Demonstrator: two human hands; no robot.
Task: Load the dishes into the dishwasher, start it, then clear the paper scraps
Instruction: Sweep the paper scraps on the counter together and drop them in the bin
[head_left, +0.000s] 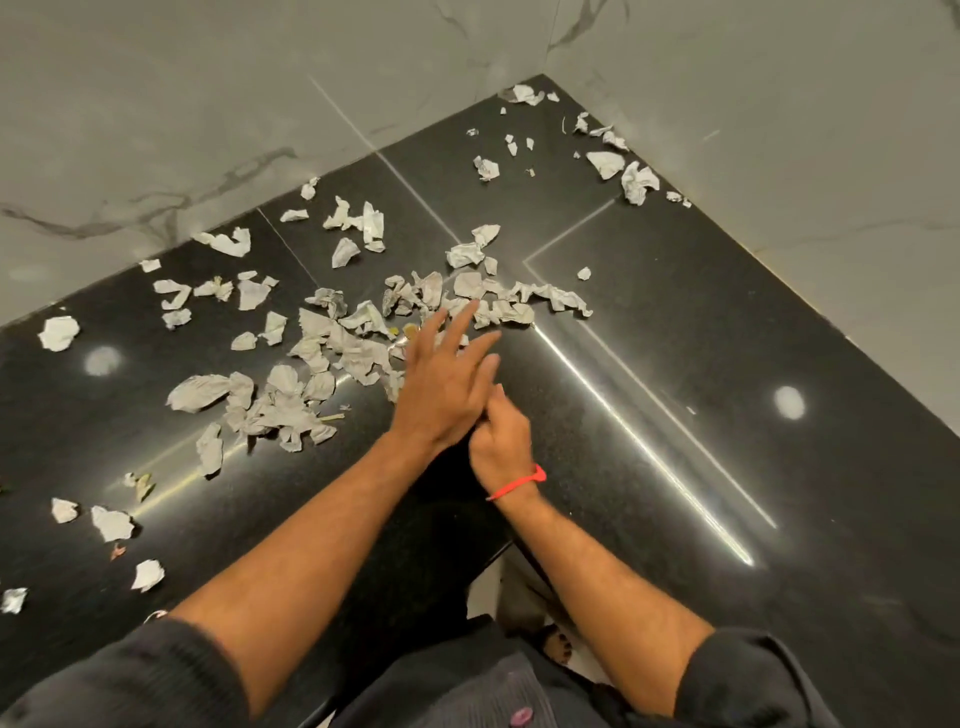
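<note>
I'm on the last step, clearing the scraps (332, 343); no dishes or dishwasher are in view, so I take that part as done. My left hand (447, 384) is flat, fingers straight and spread, its tips at the near edge of the thickest heap on the counter (727, 322). My right hand (501, 436) sits just beside and partly under the left palm, fingers curled; whether it holds any paper I can't tell, since the left hand hides them. Most scraps lie ahead and left of my left hand. A smaller scatter sits well beyond both hands in the far corner, and a few strays lie near my left forearm. Next, I judge, I must rake the heap toward my right hand, then reach for the far corner.
</note>
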